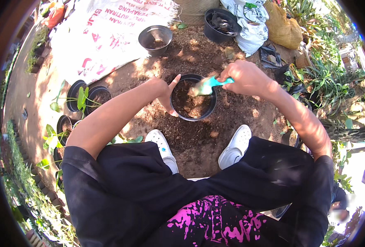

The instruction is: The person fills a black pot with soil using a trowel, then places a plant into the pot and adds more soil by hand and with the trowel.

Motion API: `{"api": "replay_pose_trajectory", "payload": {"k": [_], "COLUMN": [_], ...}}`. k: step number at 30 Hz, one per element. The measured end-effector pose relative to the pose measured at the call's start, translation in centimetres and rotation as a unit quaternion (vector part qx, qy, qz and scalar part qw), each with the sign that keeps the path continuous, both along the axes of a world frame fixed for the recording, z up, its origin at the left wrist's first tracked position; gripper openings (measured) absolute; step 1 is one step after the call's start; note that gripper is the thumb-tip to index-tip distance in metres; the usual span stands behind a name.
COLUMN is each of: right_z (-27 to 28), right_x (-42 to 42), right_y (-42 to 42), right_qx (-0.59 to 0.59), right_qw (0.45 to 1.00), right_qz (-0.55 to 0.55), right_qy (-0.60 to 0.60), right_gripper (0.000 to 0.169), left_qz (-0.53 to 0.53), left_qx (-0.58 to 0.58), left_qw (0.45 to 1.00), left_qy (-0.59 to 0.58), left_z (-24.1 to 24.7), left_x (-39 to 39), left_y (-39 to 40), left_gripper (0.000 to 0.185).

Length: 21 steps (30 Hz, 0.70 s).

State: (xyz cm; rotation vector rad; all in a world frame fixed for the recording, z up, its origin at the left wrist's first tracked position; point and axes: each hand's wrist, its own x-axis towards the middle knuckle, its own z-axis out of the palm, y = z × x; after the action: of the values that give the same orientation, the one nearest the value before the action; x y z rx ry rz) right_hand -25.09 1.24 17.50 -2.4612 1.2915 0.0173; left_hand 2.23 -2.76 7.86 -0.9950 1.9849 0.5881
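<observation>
A round black plastic plant pot (pixel 214 106) stands on the ground before me, with brown soil (pixel 188 103) inside. My left hand (pixel 167 94) rests against its left side, thumb and a finger spread along the rim. In my right hand (pixel 239 77), at the pot's upper right, is the handle of a turquoise hand trowel (pixel 212 84). The trowel's blade reaches over the rim into the pot, blurred and with soil on it. How deep its tip sits in the soil cannot be told.
An empty-looking black pot (pixel 155 43) stands ahead, beside a white woven sack (pixel 108 37). Farther right are a pot with dark material (pixel 221 26), a white plastic bag (pixel 251 34) and a tan sack (pixel 283 26). Potted plants (pixel 99 95) line the left; my white clogs (pixel 161 143) flank the loose soil.
</observation>
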Motion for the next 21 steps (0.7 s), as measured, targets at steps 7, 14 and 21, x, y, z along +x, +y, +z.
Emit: {"api": "replay_pose_trajectory", "payload": {"k": [7,14,21], "right_z": [-3.6,-5.6,4.9], "right_x": [2.3,2.0,3.9], "right_y": [0.9,2.0,0.0], "right_qx": [0.206,0.058,0.072], "right_qw": [0.965,0.998,0.993], "right_qz": [-0.158,0.002,-0.008], "right_qy": [-0.048,-0.013,0.092], "right_gripper": [0.018,0.025,0.020], "left_qz": [-0.009,-0.056,-0.015], "left_qx": [0.041,0.029,0.034], "left_qw": [0.999,0.998,0.999], "left_qy": [0.007,0.004,0.020], "left_z": [-0.4,0.8,-0.1], "left_x": [0.4,-0.5,0.7], "left_y": [-0.1,0.0,0.1], "left_gripper": [0.161,0.162,0.155]}}
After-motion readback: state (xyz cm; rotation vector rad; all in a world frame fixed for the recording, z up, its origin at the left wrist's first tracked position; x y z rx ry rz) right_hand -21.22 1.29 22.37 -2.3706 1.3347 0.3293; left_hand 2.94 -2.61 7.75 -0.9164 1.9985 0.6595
